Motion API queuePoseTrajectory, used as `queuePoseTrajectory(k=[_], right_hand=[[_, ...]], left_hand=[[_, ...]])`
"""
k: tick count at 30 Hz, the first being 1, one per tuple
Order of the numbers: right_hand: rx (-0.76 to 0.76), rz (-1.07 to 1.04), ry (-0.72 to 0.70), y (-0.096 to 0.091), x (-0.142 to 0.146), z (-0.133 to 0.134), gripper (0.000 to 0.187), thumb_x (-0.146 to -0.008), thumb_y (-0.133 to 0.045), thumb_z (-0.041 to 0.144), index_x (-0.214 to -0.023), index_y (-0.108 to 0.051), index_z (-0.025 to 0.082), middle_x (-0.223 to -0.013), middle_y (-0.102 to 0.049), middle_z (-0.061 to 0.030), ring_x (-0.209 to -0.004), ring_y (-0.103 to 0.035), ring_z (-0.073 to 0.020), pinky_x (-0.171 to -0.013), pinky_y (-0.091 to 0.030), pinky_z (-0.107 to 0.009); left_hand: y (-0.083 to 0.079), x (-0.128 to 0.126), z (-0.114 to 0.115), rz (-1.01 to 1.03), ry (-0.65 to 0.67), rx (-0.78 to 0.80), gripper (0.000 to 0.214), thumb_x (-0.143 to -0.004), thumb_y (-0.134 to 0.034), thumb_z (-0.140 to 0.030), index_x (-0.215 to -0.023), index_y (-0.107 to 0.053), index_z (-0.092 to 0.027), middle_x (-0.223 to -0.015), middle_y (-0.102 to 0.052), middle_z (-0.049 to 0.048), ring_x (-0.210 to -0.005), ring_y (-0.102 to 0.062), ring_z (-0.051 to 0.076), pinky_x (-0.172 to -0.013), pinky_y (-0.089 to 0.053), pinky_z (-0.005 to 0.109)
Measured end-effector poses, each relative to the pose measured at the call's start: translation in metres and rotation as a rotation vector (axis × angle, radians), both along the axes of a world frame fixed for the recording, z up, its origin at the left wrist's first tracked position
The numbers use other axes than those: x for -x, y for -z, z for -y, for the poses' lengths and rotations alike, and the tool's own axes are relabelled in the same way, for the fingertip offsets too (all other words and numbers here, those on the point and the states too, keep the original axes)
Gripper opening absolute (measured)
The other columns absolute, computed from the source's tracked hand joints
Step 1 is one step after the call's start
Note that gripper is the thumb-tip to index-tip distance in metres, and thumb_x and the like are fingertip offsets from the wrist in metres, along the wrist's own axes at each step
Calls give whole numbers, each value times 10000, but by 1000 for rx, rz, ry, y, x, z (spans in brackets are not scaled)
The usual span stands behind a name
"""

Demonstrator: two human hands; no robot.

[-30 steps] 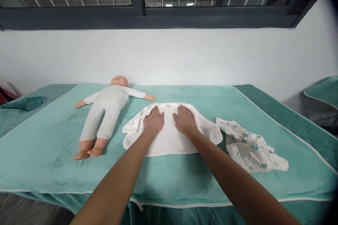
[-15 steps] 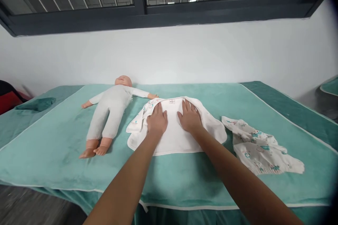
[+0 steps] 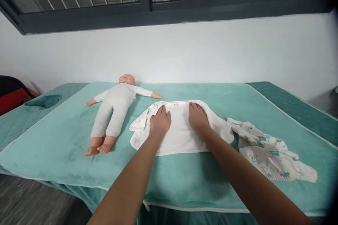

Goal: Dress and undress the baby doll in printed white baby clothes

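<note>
A white baby shirt [image 3: 179,133] lies spread open on the green bed cover, its plain inside facing up and a small printed label near the neck. My left hand [image 3: 160,121] is closed on the cloth by the left side of the neckline, thumb beside the fingers. On the right of the neckline, my right hand [image 3: 198,116] has its fingers curled onto the cloth, the thumb hidden. Left of the shirt a baby doll [image 3: 117,102] in a white bodysuit lies on its back, arms spread. Printed baby trousers [image 3: 269,151], crumpled, rest near my right forearm.
The green cover [image 3: 66,158] has a pale piped front edge hanging over the bed. A white wall [image 3: 200,52] and a dark window frame [image 3: 163,17] rise behind. A red and black item [image 3: 13,96] sits at the far left.
My fingers, flat and spread on the shirt before, are now curled in, and my right hand has shifted a little outward. The view has swung slightly left.
</note>
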State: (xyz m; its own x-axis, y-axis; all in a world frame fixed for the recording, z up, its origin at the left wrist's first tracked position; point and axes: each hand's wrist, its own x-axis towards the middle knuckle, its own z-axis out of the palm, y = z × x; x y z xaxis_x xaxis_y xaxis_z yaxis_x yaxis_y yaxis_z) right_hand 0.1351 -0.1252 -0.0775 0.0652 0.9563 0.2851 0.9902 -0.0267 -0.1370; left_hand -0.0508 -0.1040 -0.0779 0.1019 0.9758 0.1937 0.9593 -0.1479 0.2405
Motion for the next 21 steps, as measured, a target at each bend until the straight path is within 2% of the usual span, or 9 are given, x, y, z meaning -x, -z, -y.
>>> queuePoseTrajectory(k=[4, 7, 9, 11, 14, 17, 21], right_hand=[[-8, 12, -105, -6, 9, 6, 482, -897, -289, 28, -1274, -587, 62, -1378, -539, -179, -1293, -438, -285, -1096, -320, -391], [-20, -2, -206, -7, 18, 9, 475, -934, -295, 66, -1327, -558, 119, -1438, -510, -127, -1354, -391, -226, -1151, -252, -349], [-13, -28, -228, -4, 25, 7, 467, -975, -299, 152, -1399, -489, 108, -1475, -478, -123, -1373, -382, -212, -1159, -247, -332], [6, -56, -213, 1, 30, 1, 503, -1003, -312, 289, -1435, -438, 65, -1502, -443, -150, -1386, -378, -240, -1155, -268, -361], [92, -118, -148, 7, 33, -9, 637, -1005, -297, 436, -1476, -360, 12, -1572, -316, -173, -1452, -279, -273, -1185, -221, -404], [169, -162, -117, 9, 30, -18, 694, -1008, -273, 452, -1507, -267, -30, -1611, -195, -173, -1492, -181, -254, -1212, -159, -358], [173, -166, -102, 8, 30, -19, 693, -1012, -252, 440, -1517, -236, -35, -1618, -160, -170, -1499, -154, -252, -1219, -135, -353]], left_hand=[[1, 0, -2, -11, 10, -15, 575, -982, -234, -447, -1489, -366, -211, -1516, -441, 108, -1350, -450, 294, -1062, -410, 495], [2, -1, -2, -9, 1, -33, 564, -983, -232, -442, -1480, -374, -214, -1499, -460, 118, -1323, -478, 296, -1043, -424, 501], [1, -2, -1, -8, 0, -38, 555, -984, -233, -442, -1471, -385, -223, -1495, -467, 113, -1314, -488, 292, -1038, -430, 497], [1, -2, 0, -4, 7, -44, 554, -985, -233, -441, -1471, -385, -223, -1500, -463, 104, -1321, -483, 288, -1038, -434, 500], [0, -1, 2, 13, 16, -55, 574, -987, -223, -454, -1497, -341, -220, -1529, -426, 95, -1351, -452, 283, -1046, -432, 502], [-1, 0, 2, 28, 17, -56, 590, -991, -199, -472, -1515, -308, -225, -1549, -397, 85, -1372, -428, 277, -1055, -428, 498], [-2, 1, 1, 13, 25, -26, 559, -995, -196, -468, -1476, -379, -248, -1513, -453, 72, -1357, -449, 262, -1063, -422, 481]])
